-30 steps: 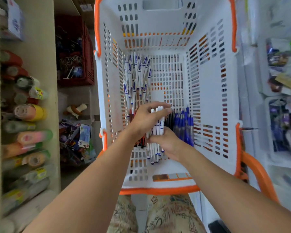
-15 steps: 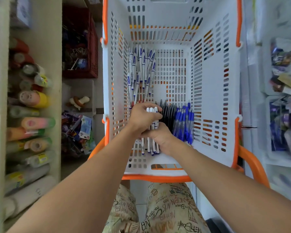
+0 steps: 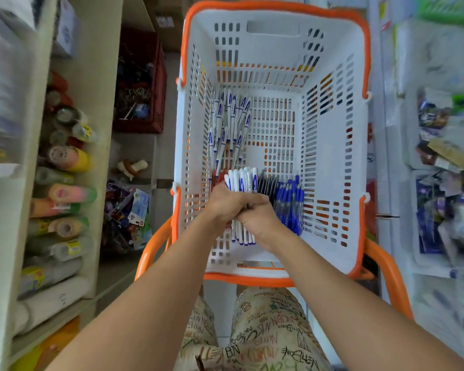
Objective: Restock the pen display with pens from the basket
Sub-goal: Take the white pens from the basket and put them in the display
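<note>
A white basket (image 3: 332, 167) with an orange rim stands in front of me, holding pens. Both hands clasp one bundle of white pens (image 3: 240, 180) with blue tips, low in the basket's near left part. My left hand (image 3: 229, 203) wraps the bundle from the left, and my right hand (image 3: 257, 219) grips it from below right. More white pens (image 3: 228, 124) lie loose along the left wall farther back. Black pens (image 3: 265, 184) and blue pens (image 3: 291, 204) lie just right of my hands. No pen display is clearly in view.
Shelves on the left hold rolls of coloured tape (image 3: 65, 159) and paper rolls. A dark red crate (image 3: 142, 84) sits behind them, with packaged goods (image 3: 126, 212) below. Blurred shelves of packets (image 3: 445, 183) line the right. The basket's orange handle (image 3: 391, 274) hangs at the near right.
My hands have closed tighter around the white pen bundle and gathered it together. The view has shifted, showing the basket's far rim.
</note>
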Demonstrator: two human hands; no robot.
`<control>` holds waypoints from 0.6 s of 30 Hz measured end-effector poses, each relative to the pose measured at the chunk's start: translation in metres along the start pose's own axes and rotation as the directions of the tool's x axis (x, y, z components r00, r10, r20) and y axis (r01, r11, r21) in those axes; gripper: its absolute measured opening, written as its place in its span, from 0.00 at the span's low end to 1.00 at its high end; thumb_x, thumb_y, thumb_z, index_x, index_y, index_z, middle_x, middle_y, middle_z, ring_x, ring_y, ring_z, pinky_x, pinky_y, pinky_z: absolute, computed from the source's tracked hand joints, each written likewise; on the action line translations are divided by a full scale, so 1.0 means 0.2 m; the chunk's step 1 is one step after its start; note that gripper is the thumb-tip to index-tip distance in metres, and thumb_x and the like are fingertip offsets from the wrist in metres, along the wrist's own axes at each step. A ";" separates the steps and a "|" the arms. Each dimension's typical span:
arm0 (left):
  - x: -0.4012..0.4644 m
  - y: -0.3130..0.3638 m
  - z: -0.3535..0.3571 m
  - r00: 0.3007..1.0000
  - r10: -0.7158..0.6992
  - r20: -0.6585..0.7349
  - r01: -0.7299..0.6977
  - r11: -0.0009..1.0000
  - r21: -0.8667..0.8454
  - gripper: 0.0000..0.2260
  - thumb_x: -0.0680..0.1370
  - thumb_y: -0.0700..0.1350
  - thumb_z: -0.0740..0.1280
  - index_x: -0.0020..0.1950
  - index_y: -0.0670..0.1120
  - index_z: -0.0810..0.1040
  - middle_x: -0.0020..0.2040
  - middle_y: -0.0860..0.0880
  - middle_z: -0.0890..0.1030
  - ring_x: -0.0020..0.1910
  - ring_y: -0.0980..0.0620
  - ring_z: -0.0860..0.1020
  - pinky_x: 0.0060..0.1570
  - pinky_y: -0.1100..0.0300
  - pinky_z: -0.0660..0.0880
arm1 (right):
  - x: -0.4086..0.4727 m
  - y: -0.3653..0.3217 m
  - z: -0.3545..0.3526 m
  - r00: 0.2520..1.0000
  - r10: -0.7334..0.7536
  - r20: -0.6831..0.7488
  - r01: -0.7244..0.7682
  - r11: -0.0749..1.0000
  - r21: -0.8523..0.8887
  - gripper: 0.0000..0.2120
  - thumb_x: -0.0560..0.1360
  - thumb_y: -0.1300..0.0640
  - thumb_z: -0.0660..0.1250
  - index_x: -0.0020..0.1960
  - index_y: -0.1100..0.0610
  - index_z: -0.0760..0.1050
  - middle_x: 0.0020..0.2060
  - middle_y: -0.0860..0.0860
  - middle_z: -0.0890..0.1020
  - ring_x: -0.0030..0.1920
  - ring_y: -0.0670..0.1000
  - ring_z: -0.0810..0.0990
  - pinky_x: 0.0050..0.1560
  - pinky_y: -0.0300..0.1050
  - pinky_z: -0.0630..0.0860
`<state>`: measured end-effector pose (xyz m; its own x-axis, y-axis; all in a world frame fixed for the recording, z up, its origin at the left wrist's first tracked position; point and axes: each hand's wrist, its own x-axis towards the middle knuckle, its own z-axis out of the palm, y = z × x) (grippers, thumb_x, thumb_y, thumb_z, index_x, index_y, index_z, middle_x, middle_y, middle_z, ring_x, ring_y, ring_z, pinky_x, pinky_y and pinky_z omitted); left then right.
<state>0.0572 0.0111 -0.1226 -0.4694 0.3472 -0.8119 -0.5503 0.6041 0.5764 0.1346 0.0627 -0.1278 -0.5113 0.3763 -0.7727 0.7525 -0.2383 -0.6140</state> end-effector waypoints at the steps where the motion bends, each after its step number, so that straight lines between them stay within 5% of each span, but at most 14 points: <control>1: -0.02 0.02 0.00 1.000 -0.015 0.017 0.015 1.000 0.017 0.17 0.65 0.44 0.82 0.50 0.41 0.83 0.41 0.45 0.86 0.40 0.47 0.85 0.28 0.64 0.73 | -0.03 -0.02 -0.02 1.000 -0.026 -0.002 0.026 0.999 -0.034 0.08 0.76 0.73 0.67 0.53 0.70 0.82 0.48 0.62 0.85 0.44 0.51 0.82 0.36 0.31 0.78; 6: -0.24 0.08 0.00 0.997 0.038 -0.063 -0.048 0.984 -0.170 0.11 0.68 0.42 0.78 0.46 0.37 0.83 0.37 0.42 0.84 0.32 0.48 0.82 0.24 0.63 0.72 | -0.22 -0.17 -0.07 0.987 -0.147 0.060 0.154 0.981 -0.120 0.06 0.71 0.75 0.69 0.47 0.71 0.81 0.42 0.64 0.85 0.44 0.56 0.86 0.43 0.44 0.82; 9: -0.40 0.11 -0.10 0.997 0.030 -0.065 -0.053 0.913 -0.404 0.14 0.67 0.42 0.75 0.48 0.34 0.83 0.39 0.39 0.83 0.36 0.44 0.83 0.34 0.57 0.79 | -0.33 -0.25 -0.05 0.964 -0.170 0.204 0.197 0.973 -0.121 0.11 0.66 0.72 0.72 0.46 0.61 0.82 0.39 0.58 0.85 0.45 0.55 0.86 0.47 0.52 0.83; 13: -0.66 0.11 -0.31 0.990 0.013 -0.142 -0.103 0.754 -0.648 0.07 0.68 0.42 0.71 0.41 0.40 0.85 0.40 0.42 0.84 0.38 0.46 0.84 0.36 0.57 0.79 | -0.53 -0.40 0.06 0.884 -0.240 0.401 0.315 0.940 -0.132 0.15 0.66 0.68 0.73 0.50 0.56 0.82 0.39 0.50 0.85 0.43 0.48 0.85 0.44 0.45 0.80; 18: -1.05 0.04 -0.68 0.972 -0.018 -0.233 -0.204 0.417 -0.886 0.07 0.76 0.39 0.66 0.38 0.42 0.77 0.33 0.45 0.80 0.32 0.47 0.81 0.32 0.56 0.80 | -0.87 -0.60 0.29 0.759 -0.391 0.521 0.567 0.791 -0.231 0.10 0.71 0.54 0.79 0.51 0.54 0.85 0.43 0.47 0.88 0.47 0.45 0.86 0.50 0.40 0.81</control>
<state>0.0583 -0.1539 0.0654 -0.6071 0.1593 -0.7785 -0.7451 -0.4547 0.4880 0.1086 -0.0257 0.0713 -0.8984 -0.0881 -0.4302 0.4016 0.2318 -0.8860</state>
